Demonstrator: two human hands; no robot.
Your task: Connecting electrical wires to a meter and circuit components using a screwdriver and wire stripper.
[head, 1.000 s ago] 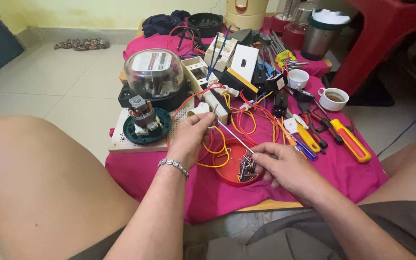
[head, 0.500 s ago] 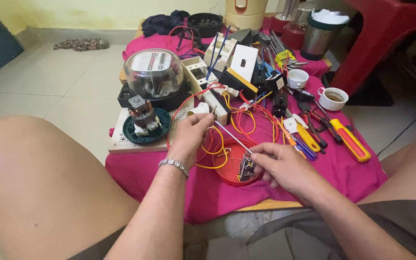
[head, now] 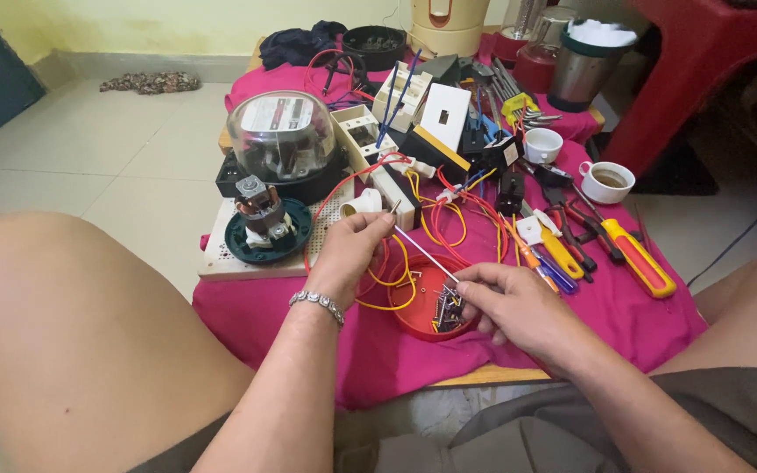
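Change since earlier frames: almost nothing; both hands sit over the same spot on the pink cloth [head: 624, 324], and the thin rod lies at the same slant. Any shift in the fingers is too slight to tell.

Head view, left hand: the left hand [head: 352, 254] pinches the upper end of a thin metal rod [head: 422, 254], fingers narrow around it, just beside a white lamp holder [head: 359, 205].

Head view, right hand: the right hand [head: 510, 302] has its fingertips closed on the rod's lower end, right over a pile of small screws [head: 449, 308] in a red round lid [head: 413, 311].

Key relation: the rod's long axis runs from upper left to lower right, spanning the two hands; the screws lie directly under the right fingertips, so the right hand is the nearer one.

Around: yellow and red wires [head: 435, 223] loop beneath the rod; a glass-domed meter [head: 282, 136] stands behind; screwdrivers [head: 637, 258] lie to the right, near a cup [head: 608, 180].
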